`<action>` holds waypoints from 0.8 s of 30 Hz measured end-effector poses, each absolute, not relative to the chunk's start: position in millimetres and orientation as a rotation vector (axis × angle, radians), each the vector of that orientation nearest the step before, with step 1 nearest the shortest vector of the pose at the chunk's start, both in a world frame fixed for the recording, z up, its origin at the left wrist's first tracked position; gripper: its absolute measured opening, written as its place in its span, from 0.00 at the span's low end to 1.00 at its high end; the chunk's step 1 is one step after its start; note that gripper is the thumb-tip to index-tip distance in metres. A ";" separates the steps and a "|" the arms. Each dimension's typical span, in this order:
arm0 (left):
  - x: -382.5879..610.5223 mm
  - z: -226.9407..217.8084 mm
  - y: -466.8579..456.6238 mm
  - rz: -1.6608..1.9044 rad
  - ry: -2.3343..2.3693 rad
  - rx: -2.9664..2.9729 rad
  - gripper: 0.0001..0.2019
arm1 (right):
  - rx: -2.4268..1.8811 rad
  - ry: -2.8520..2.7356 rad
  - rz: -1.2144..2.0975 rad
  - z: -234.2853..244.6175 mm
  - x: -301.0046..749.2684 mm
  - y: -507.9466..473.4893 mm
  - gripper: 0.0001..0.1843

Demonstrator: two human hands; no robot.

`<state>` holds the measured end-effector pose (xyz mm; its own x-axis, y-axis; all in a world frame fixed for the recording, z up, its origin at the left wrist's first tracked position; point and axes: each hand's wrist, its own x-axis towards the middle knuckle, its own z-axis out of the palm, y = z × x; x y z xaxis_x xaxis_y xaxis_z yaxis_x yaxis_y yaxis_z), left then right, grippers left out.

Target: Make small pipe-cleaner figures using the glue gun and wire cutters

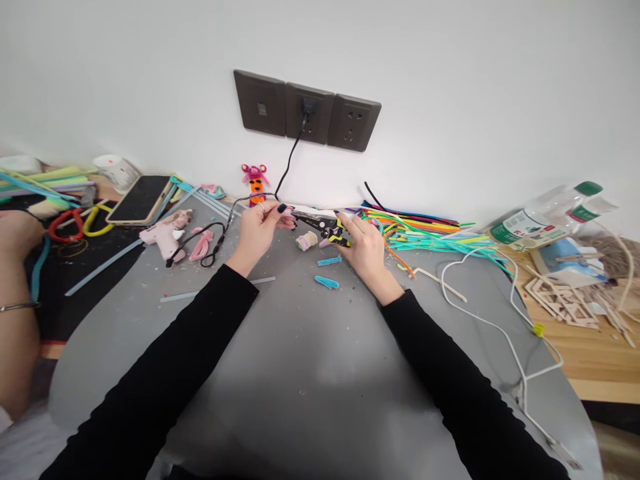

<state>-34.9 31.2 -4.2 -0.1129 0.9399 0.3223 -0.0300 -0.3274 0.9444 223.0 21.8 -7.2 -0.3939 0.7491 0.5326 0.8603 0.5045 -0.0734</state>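
Observation:
My right hand (pixel 367 247) is wrapped round a pair of black-and-yellow wire-stripper pliers (pixel 325 228), whose jaws point left. Fingers pinched together, my left hand (pixel 260 230) is at the tip of the jaws. What it holds there is small, pinkish and mostly hidden. Just below the pliers lies a short roll of striped pastel pipe cleaner (pixel 306 241). Two folded blue pipe-cleaner pieces rest on the grey mat nearer to me, the lower blue piece (pixel 327 283) and the upper blue piece (pixel 329 261).
Left lie a pink glue gun (pixel 163 240), glue sticks (pixel 103 268), a phone (pixel 141 199) and scissors (pixel 67 225). Another person's arm (pixel 17 313) is at far left. Coloured pipe cleaners (pixel 435 237), a white cable (pixel 493 323) and a bottle (pixel 545 217) lie right. A small figure (pixel 257 183) stands by the wall.

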 end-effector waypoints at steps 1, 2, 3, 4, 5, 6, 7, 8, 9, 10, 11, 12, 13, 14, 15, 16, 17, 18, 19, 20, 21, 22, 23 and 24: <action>-34.9 -4.2 31.3 1.552 1.075 1.361 0.27 | -1.316 -2.241 -0.295 -7.5 223.2 21.9 0.31; -34.8 -4.2 31.2 1.550 1.074 1.362 0.27 | -1.315 -2.240 -0.299 -7.6 223.4 21.9 0.31; -34.8 -4.1 31.1 1.549 1.072 1.362 0.27 | -1.314 -2.239 -0.304 -7.6 223.7 22.0 0.31; -34.7 -4.0 31.0 1.551 1.071 1.361 0.27 | -1.313 -2.238 -0.311 -7.4 224.1 21.9 0.31; -34.7 -3.8 30.8 1.551 1.071 1.360 0.27 | -1.314 -2.237 -0.317 -7.0 224.5 21.9 0.31; -34.8 -3.5 30.5 1.550 1.071 1.361 0.28 | -1.316 -2.237 -0.322 -6.5 225.0 21.7 0.31; -34.9 -3.3 30.2 1.548 1.071 1.363 0.29 | -1.318 -2.237 -0.326 -6.0 225.5 21.6 0.31; -35.1 -3.0 30.0 1.545 1.073 1.366 0.29 | -1.322 -2.237 -0.328 -5.5 226.0 21.4 0.30; -35.3 -2.8 29.8 1.542 1.075 1.371 0.30 | -1.325 -2.236 -0.330 -5.1 226.3 21.4 0.30; -35.6 -2.7 29.8 1.540 1.080 1.375 0.30 | -1.325 -2.236 -0.331 -5.0 226.5 21.4 0.30; -35.8 -2.7 30.0 1.538 1.085 1.379 0.30 | -1.323 -2.236 -0.331 -5.0 226.4 21.4 0.30; -36.1 -2.9 30.3 1.538 1.088 1.382 0.30 | -1.318 -2.236 -0.330 -5.3 226.1 21.6 0.30; -36.3 -3.2 30.8 1.539 1.089 1.382 0.30 | -1.312 -2.237 -0.327 -5.8 225.7 21.8 0.30; -36.5 -3.6 31.4 1.540 1.088 1.379 0.30 | -1.305 -2.238 -0.323 -6.5 225.1 22.1 0.30; -36.7 -4.0 32.0 1.542 1.086 1.374 0.30 | -1.299 -2.238 -0.315 -7.2 224.4 22.3 0.31; -36.8 -4.3 32.5 1.543 1.084 1.369 0.30 | -1.295 -2.238 -0.307 -7.8 223.8 22.5 0.32; -36.9 -4.7 32.8 1.543 1.085 1.366 0.30 | -1.293 -2.237 -0.299 -8.4 223.4 22.6 0.32; -37.0 -4.9 33.0 1.544 1.086 1.366 0.29 | -1.291 -2.237 -0.290 -8.7 223.1 22.7 0.33; -37.0 -5.0 33.1 1.543 1.087 1.368 0.29 | -1.289 -2.238 -0.283 -8.9 223.0 22.7 0.33; -36.9 -5.1 33.0 1.542 1.088 1.372 0.28 | -1.288 -2.242 -0.277 -8.8 223.0 22.7 0.33; -36.7 -5.1 32.8 1.541 1.088 1.376 0.27 | -1.287 -2.247 -0.274 -8.7 223.2 22.6 0.33; -36.5 -5.0 32.6 1.540 1.090 1.377 0.27 | -1.288 -2.254 -0.271 -8.5 223.3 22.5 0.32; -36.2 -4.9 32.3 1.540 1.093 1.376 0.26 | -1.289 -2.260 -0.267 -8.4 223.4 22.3 0.32; -35.8 -4.7 32.0 1.540 1.098 1.374 0.26 | -1.289 -2.265 -0.263 -8.4 223.5 22.3 0.32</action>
